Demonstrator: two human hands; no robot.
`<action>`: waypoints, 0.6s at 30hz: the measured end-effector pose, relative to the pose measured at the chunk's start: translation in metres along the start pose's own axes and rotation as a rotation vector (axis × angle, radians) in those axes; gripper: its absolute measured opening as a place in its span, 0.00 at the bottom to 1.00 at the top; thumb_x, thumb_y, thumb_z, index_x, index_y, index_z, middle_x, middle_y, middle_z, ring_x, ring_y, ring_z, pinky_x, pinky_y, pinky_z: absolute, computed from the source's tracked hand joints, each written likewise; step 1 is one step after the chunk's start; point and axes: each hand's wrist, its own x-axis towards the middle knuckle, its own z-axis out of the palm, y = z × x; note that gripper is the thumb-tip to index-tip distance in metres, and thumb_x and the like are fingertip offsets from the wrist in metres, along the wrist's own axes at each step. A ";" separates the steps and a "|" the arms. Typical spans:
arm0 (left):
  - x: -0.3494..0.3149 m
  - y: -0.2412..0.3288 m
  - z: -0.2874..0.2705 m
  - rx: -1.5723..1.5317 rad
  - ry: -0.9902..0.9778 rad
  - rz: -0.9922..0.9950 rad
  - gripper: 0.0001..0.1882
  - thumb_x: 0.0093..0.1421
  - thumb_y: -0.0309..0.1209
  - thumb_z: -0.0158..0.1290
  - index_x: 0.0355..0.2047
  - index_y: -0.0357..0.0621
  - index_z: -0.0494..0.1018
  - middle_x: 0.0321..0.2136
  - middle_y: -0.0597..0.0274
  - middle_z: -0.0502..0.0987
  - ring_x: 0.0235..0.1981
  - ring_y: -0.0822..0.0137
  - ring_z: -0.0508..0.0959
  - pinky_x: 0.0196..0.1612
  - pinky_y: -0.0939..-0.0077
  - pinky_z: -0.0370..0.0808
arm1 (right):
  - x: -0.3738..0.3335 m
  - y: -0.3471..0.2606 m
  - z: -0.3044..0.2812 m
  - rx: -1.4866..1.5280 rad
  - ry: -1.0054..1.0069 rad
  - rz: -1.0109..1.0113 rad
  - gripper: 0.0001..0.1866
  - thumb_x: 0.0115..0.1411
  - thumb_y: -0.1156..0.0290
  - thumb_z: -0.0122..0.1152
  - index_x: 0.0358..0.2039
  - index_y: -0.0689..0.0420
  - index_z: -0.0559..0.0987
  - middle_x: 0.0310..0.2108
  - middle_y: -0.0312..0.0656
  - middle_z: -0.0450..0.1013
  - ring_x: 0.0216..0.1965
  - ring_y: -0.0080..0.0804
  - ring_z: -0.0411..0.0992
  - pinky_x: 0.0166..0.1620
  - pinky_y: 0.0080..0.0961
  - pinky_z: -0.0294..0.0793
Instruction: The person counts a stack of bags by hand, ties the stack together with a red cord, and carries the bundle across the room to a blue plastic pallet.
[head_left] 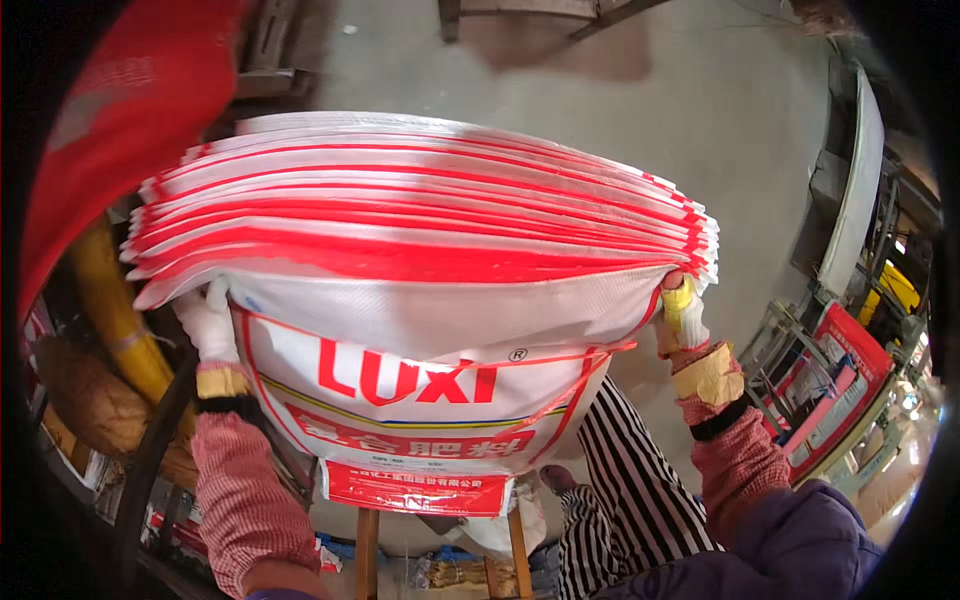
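Note:
A thick stack of white and red woven plastic sacks (450,240) fills the middle of the view, their layered edges fanned in a curve. The nearest sack's printed face hangs down toward me, with red lettering and a red-framed panel. My left hand (208,320), in a white glove with a yellowish cuff, is closed around the left corner of the stack; its fingers are partly hidden beneath the sacks. At the right corner, my right hand (683,312) grips the stack, its glove white and yellow with bare fingertips showing. Both forearms wear red checked sleeves.
A large red sheet (130,130) hangs at upper left, above a yellow pipe-like object (120,310). Wooden legs (367,550) stand below the sacks. Metal racks and a red-and-white panel (845,385) line the right side. Grey floor (720,130) stretches beyond the stack.

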 end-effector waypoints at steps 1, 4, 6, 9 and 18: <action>-0.016 -0.013 0.013 -0.003 -0.020 -0.005 0.27 0.49 0.45 0.54 0.45 0.39 0.70 0.43 0.48 0.75 0.39 0.50 0.72 0.43 0.62 0.68 | -0.002 0.002 0.003 -0.011 0.007 0.016 0.42 0.48 0.40 0.62 0.55 0.55 0.65 0.53 0.37 0.67 0.53 0.31 0.65 0.54 0.31 0.67; -0.045 -0.090 0.047 -0.398 0.094 -0.242 0.33 0.59 0.55 0.42 0.50 0.35 0.66 0.46 0.39 0.72 0.45 0.43 0.72 0.49 0.57 0.68 | -0.008 0.011 0.009 0.043 -0.067 -0.032 0.43 0.47 0.41 0.64 0.56 0.56 0.64 0.53 0.38 0.66 0.53 0.32 0.65 0.54 0.32 0.68; -0.017 -0.169 0.030 -0.030 -0.277 -0.225 0.40 0.58 0.62 0.37 0.53 0.34 0.64 0.48 0.38 0.71 0.50 0.43 0.70 0.52 0.58 0.66 | -0.005 0.018 0.008 0.082 -0.175 0.051 0.44 0.45 0.42 0.65 0.56 0.56 0.63 0.54 0.38 0.66 0.53 0.33 0.66 0.55 0.32 0.68; -0.031 -0.172 0.070 -0.047 -0.279 -0.191 0.40 0.59 0.61 0.36 0.54 0.36 0.64 0.50 0.39 0.69 0.52 0.44 0.68 0.54 0.58 0.64 | -0.004 0.022 0.006 0.079 -0.135 -0.041 0.44 0.45 0.41 0.65 0.56 0.56 0.63 0.54 0.38 0.66 0.53 0.33 0.66 0.56 0.33 0.67; 0.038 -0.158 0.024 0.239 -0.173 0.079 0.38 0.60 0.59 0.33 0.58 0.41 0.59 0.59 0.44 0.60 0.60 0.50 0.59 0.61 0.62 0.55 | 0.027 0.045 0.034 0.298 -0.047 -0.009 0.43 0.49 0.36 0.58 0.56 0.56 0.65 0.52 0.42 0.67 0.51 0.38 0.67 0.54 0.37 0.69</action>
